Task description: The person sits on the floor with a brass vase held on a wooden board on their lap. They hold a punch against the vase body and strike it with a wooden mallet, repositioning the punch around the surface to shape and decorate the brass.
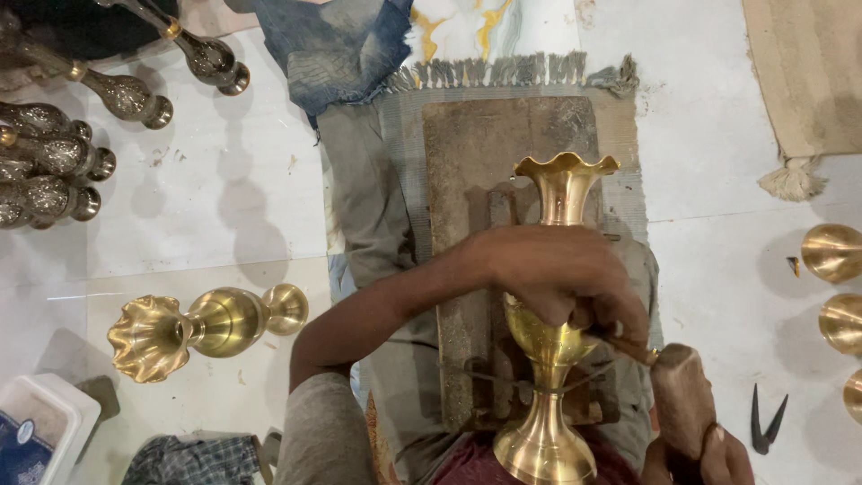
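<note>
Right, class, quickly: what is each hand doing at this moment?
Left hand: closed on a thin chisel, resting on the brass vase.
Right hand: closed on a wooden mallet.

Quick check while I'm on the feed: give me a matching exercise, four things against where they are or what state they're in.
1. brass vase
2. second vase
3. wooden mallet
4. black snips

A. lying on its side on the floor
B. gripped by the right hand
C. lying right of the mallet
D. on the work block, under the left hand

Pairs: 1-D, 2-A, 3-B, 4-C
</note>
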